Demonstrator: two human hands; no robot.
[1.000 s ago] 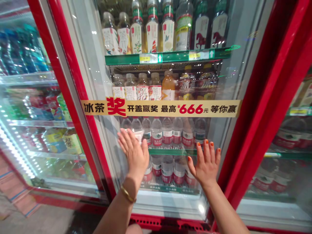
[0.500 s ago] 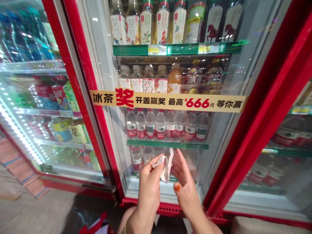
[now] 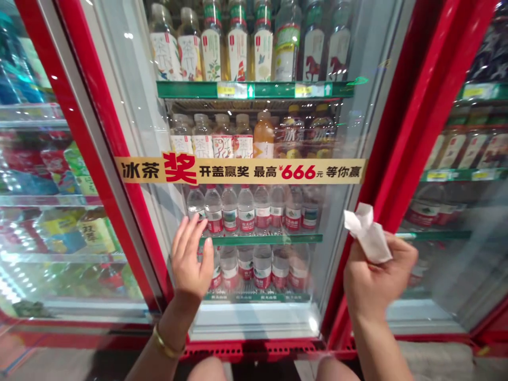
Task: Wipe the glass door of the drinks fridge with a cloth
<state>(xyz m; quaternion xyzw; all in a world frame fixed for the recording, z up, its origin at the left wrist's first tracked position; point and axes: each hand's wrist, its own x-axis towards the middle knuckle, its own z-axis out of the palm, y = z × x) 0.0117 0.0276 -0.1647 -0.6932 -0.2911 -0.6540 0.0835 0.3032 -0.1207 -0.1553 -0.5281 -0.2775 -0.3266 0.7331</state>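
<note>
The right hand (image 3: 377,280) clenches a crumpled white tissue (image 3: 368,234), its long axis slanting up-left, while the released left hand (image 3: 191,259) stays well apart, spread before the glass cooler door (image 3: 95,106) — the right is far nearer.

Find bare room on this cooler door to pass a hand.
Free: the glass strip between the water bottles and the red door frame, and the white sill above the red vent grille. Crowded: the shelves packed with bottles, before which the left hand is raised, and beside the right hand gripping a tissue.
</note>
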